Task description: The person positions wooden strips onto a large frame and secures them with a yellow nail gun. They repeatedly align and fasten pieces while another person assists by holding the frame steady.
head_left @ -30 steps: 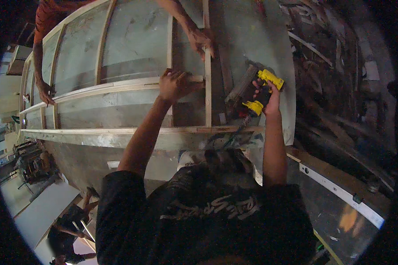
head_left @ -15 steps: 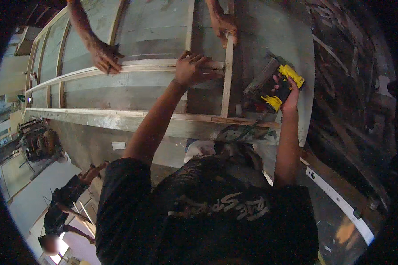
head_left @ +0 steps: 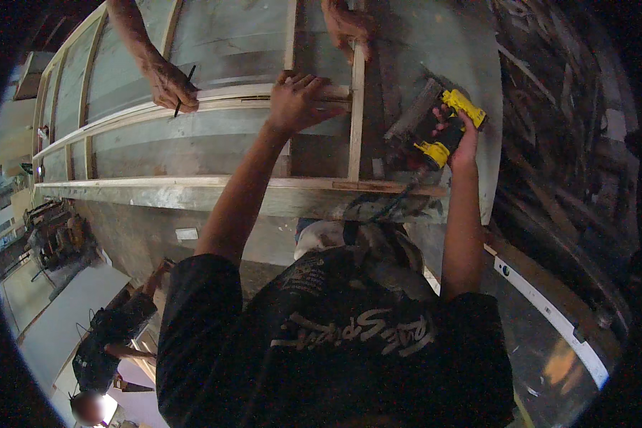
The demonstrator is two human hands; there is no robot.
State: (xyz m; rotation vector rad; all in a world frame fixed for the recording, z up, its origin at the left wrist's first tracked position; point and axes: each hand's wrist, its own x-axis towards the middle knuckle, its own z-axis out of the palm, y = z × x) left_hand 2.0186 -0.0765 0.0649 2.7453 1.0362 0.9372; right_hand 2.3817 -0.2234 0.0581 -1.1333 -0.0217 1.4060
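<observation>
My left hand [head_left: 301,105] is wrapped over a pair of pale wooden rails [head_left: 239,97], close to where they meet a wooden crosspiece [head_left: 356,132]. To the right of that joint, my right hand [head_left: 465,139] grips the black handle of a yellow and black nail gun [head_left: 466,105]. The gun's long dark magazine points toward the frame, apart from the wood. Opposite me, a co-worker's hand [head_left: 170,84] rests by the rails with a thin dark pencil-like stick [head_left: 185,91] in its fingers. The co-worker's other hand [head_left: 349,34] is at the crosspiece's far end.
The wooden frame lies on a grey-green worktable [head_left: 435,36]. A dark hose [head_left: 399,198] trails from the gun over the near edge. Dark scrap strips [head_left: 549,135] pile up at the right, above a white level-like bar [head_left: 549,310]. Another person [head_left: 107,342] bends at lower left.
The dark stick now shows in the co-worker's hand, which has closed round it. The whole view has shifted a little; my hands keep their hold on the rails and the nail gun.
</observation>
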